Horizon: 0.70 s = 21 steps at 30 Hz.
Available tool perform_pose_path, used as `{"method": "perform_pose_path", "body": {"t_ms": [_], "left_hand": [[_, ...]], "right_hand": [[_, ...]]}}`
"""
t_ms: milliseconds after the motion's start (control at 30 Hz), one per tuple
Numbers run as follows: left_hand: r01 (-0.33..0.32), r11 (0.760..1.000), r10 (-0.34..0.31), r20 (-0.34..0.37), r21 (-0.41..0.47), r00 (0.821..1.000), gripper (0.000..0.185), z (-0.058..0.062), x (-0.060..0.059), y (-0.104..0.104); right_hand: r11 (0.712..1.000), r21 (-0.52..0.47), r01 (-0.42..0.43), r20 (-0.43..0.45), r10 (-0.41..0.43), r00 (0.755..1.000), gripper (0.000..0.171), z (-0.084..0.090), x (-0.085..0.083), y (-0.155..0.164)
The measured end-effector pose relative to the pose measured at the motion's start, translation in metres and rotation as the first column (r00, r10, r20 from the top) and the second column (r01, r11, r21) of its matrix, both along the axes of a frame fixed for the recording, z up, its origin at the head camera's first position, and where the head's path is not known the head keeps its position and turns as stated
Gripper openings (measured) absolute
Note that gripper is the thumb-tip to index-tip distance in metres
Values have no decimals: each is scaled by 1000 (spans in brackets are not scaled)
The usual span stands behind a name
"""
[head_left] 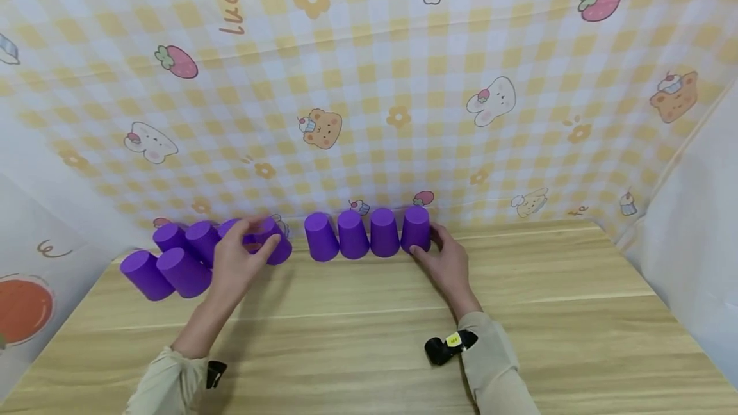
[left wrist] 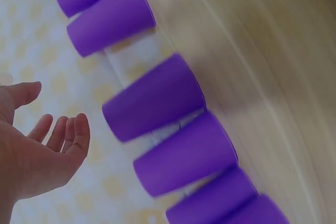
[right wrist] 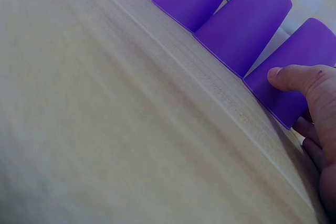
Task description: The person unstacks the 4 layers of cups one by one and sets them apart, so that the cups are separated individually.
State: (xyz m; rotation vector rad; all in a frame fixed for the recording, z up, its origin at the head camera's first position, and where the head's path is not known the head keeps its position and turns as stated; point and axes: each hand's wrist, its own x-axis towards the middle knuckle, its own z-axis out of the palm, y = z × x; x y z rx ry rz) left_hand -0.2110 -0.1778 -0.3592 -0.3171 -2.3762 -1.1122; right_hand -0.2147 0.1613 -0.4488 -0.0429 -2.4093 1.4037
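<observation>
Upside-down purple cups stand on the wooden table. My right hand (head_left: 450, 268) grips the rightmost purple cup (head_left: 416, 226) of a straight row, low on its sides. In the right wrist view the thumb (right wrist: 289, 77) lies across that cup's front and other fingertips show behind its base. My left hand (head_left: 236, 264) hovers over the left group, in front of a purple cup (head_left: 280, 250) at that group's right end. The left wrist view shows the left hand (left wrist: 44, 161) with thumb and fingers spread apart and nothing between them.
Left of the gripped cup, the row continues with a cup (head_left: 384, 232) and others beside it. Several more cups, such as a front one (head_left: 183, 272), cluster at far left. A checked cloth (head_left: 369, 114) hangs right behind the table (head_left: 346, 338).
</observation>
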Motion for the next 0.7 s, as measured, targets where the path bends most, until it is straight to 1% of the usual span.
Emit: {"method": "perform_pose_path", "body": {"t_ms": [167,333,433,533,633,700], "left_hand": [[52,999,-52,59,5,997,38,-4,-9,19],[82,997,-81,123,-8,989,47,-8,-16,33],[95,995,-93,178,1,980,51,-12,-20,41],[108,993,-114,237,37,965,55,-16,-23,47],[113,991,-127,276,65,953,57,-20,-27,52],[113,991,-128,293,68,948,58,-21,-29,54]], "right_hand": [[1000,-8,-1,-7,1,1000,61,1,0,1],[1000,-1,2,-11,-2,1000,62,0,-1,2],[1000,2,8,-14,-8,1000,61,0,-1,2],[1000,-2,6,-13,-7,1000,62,0,-1,1],[1000,-9,0,-14,0,1000,62,-1,-1,1],[1000,-12,-2,-13,2,1000,61,-1,0,1]]}}
